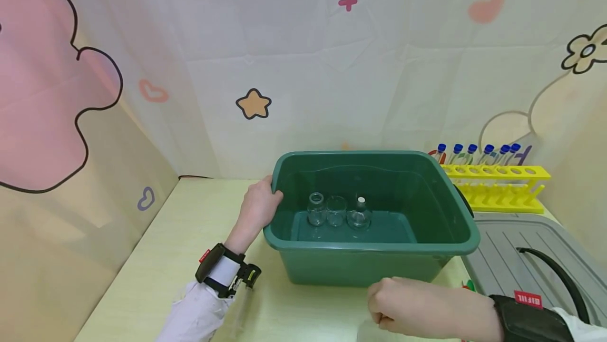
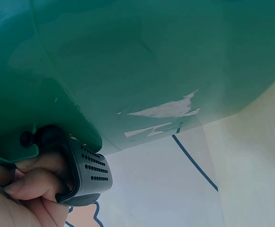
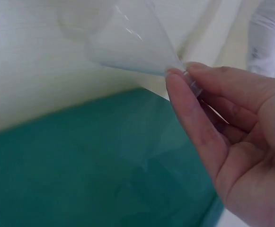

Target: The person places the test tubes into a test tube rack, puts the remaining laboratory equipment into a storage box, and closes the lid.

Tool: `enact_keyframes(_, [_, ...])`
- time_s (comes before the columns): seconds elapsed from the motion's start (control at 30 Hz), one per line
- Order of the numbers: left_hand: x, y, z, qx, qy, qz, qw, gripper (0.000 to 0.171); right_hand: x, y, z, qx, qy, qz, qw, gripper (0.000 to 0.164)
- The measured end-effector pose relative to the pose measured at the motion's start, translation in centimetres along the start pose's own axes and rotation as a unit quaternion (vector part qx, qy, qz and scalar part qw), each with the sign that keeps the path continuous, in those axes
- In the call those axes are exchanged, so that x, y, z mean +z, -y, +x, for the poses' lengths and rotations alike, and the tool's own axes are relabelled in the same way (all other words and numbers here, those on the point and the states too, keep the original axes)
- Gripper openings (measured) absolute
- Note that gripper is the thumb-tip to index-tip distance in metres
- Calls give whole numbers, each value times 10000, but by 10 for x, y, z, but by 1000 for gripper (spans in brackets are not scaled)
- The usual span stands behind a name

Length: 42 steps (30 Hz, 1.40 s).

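Note:
A green plastic tub [image 1: 360, 265] stands on the table. My left hand [image 1: 260, 202] grips its left end, and in the left wrist view the fingers [image 2: 42, 182] are curled round a dark handle [image 2: 92, 170]. In front of the tub, my right hand [image 1: 408, 302] pinches a clear cone-shaped vessel [image 3: 132, 38] by its narrow neck. The wide end is blurred, so I cannot tell whether it is a flask or a funnel. Inside the tub stand a clear glass bottle [image 1: 316, 214], a glass beaker [image 1: 336, 213] and a round glass bottle with a white top [image 1: 359, 218].
At the back right a yellow rack [image 1: 502, 199] stands near several blue-capped test tubes [image 1: 457, 149]. A grey ridged lid [image 1: 502, 242] with a black handle [image 1: 559, 273] lies right of the tub. A patterned cloth [image 1: 303, 68] hangs behind the table [image 1: 189, 236].

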<state>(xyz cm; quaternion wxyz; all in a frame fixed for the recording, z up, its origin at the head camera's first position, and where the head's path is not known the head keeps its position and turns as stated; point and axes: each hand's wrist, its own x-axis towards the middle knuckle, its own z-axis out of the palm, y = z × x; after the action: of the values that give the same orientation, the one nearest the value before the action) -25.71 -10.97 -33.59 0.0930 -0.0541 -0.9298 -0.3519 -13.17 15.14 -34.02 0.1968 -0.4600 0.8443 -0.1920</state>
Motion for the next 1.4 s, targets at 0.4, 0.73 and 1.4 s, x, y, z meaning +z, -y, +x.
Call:
enact_keyframes(0.4, [-1, -1, 0, -52, 33, 0, 10000, 17, -59, 26, -10, -53, -362, 51, 9993, 16])
enact_keyframes(0.73, [-1, -1, 0, 3, -16, -8, 10000, 12, -111, 31, -17, -408, -1073, -330, 9928, 9])
enact_keyframes(1.4, [-2, -5, 0, -81, 110, 21, 9999, 16, -169, 15, -26, 874, -1428, -224, 9856, 4])
